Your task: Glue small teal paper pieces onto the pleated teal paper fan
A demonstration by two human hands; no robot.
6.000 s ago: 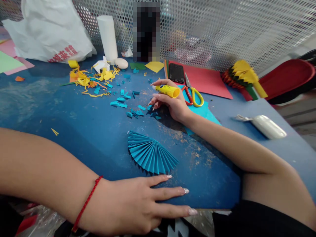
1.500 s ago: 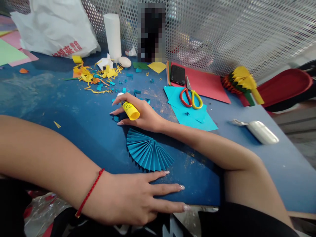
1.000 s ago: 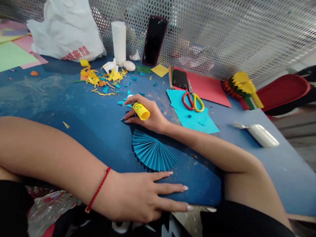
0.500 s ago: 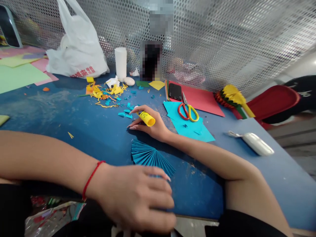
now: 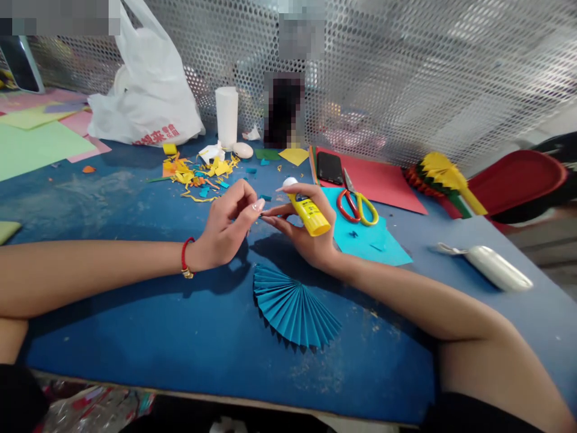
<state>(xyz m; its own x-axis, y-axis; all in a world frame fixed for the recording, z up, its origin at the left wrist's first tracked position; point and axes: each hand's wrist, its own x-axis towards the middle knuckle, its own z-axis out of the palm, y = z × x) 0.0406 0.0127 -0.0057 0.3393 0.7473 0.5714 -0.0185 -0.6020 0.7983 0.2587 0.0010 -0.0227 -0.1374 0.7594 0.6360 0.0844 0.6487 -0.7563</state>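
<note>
My right hand (image 5: 313, 225) is curled around a yellow glue stick (image 5: 311, 215), its white end up and away from me. My left hand (image 5: 228, 225), with a red bracelet (image 5: 187, 255) at the wrist, is closed in a pinch just left of the right fingertips. Whatever lies between the left fingers is too small or hidden to make out. Both hands are above the blue table (image 5: 148, 325). Nearer to me, a blue pleated paper fan (image 5: 297, 310) lies spread on the tabletop, touched by neither hand.
Beyond the hands lie yellow and blue paper scraps (image 5: 187, 174), a white roll (image 5: 226, 118) and a white plastic bag (image 5: 153, 90). On the right are scissors (image 5: 356, 204) on blue paper (image 5: 387, 246), a phone (image 5: 330, 167), a white case (image 5: 500, 267) and a yellow paper flower (image 5: 439, 171).
My left hand has moved from the near edge up and forward to meet the right fingertips. The right hand still holds the glue stick. The paper fan is now fully uncovered.
</note>
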